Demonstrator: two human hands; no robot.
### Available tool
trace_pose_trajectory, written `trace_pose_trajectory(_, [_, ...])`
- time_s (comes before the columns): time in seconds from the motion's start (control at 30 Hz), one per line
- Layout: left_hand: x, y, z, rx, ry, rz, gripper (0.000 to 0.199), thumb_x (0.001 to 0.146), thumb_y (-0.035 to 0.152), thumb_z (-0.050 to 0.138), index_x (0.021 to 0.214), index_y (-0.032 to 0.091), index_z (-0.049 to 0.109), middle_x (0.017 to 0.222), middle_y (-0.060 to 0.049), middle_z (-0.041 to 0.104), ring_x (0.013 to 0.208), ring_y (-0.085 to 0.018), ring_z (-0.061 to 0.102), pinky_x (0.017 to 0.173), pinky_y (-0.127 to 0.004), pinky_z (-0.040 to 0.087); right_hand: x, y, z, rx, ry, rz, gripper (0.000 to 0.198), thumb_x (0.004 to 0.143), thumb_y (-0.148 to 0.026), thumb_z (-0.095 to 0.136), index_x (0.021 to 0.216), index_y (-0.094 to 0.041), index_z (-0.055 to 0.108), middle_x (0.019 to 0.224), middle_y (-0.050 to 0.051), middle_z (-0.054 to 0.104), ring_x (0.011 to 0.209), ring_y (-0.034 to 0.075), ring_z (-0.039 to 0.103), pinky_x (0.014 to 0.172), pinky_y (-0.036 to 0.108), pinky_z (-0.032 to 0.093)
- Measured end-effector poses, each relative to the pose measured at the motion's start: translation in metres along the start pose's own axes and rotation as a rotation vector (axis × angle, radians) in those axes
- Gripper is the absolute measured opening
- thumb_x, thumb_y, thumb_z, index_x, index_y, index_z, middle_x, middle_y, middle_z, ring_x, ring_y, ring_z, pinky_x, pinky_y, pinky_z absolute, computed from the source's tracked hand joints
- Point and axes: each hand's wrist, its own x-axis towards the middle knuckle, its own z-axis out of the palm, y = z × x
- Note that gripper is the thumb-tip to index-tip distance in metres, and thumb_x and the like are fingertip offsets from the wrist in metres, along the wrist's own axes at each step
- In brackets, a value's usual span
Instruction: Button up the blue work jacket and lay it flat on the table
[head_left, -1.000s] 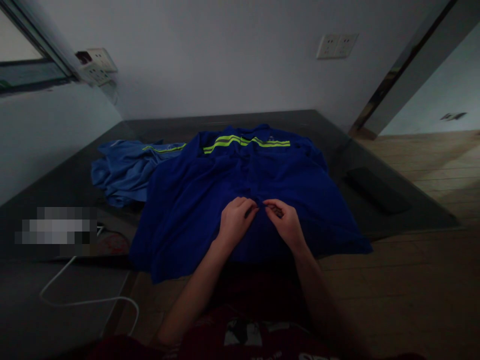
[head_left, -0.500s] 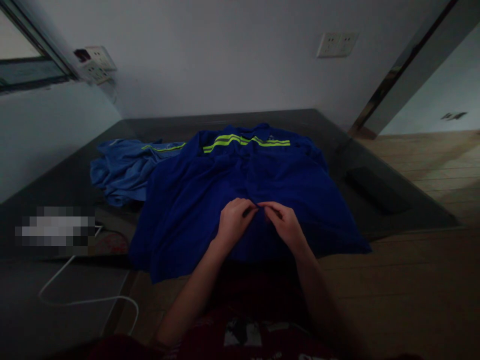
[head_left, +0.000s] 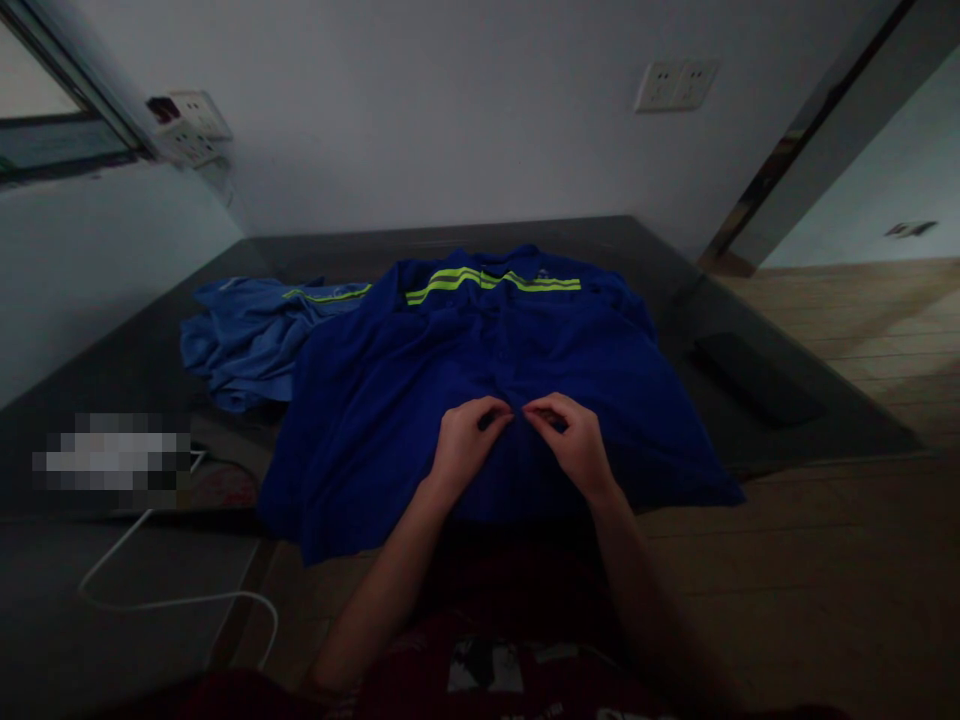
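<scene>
A dark blue work shirt [head_left: 390,400] with yellow-green stripes across the chest lies spread on a dark table, its collar away from me and its hem over the front edge. My left hand [head_left: 469,440] is closed in a pinch at the middle of the shirt front, thumb against fingers. Just right of it, my right hand [head_left: 574,440] pinches the cloth along the same front opening. A small gap separates the fingertips. Whether a button sits between them is too dark to make out.
Left of the shirt lies a crumpled lighter blue garment [head_left: 247,340]. A white cable [head_left: 180,603] hangs off the left front of the table [head_left: 592,235]. On the right rests a flat black object [head_left: 754,378]. Wall sockets [head_left: 677,86] are set in the wall behind.
My fingertips, which met at the shirt front, are now slightly apart. The right hand has shifted a little to the right; the shirt lies almost the same.
</scene>
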Motion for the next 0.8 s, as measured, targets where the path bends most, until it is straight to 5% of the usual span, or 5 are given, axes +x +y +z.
trace_pose_trajectory(0.3, [-0.001,0.0,0.0,-0.036,-0.062,-0.078,0.006,0.079,0.02,0.063,0.081,0.02,0.069,0.078,0.002,0.071,0.073,-0.013,0.065,0.068,-0.021,0.047,-0.001,0.002,0.001,-0.027,-0.022,-0.04,0.008,0.081,-0.017,0.06,0.081,-0.02,0.067,0.078,0.003,0.065,0.072,0.016,0.061,0.066,0.027,0.048])
trace_pose_trajectory(0.8, [-0.007,0.013,0.002,-0.016,-0.057,-0.068,0.017,0.086,0.02,0.052,0.095,0.019,0.067,0.096,-0.003,0.071,0.089,-0.016,0.064,0.081,-0.027,0.048,-0.004,-0.002,0.002,-0.168,-0.002,-0.06,0.008,0.085,-0.023,0.058,0.077,-0.02,0.059,0.074,0.002,0.06,0.067,0.016,0.056,0.064,0.028,0.044])
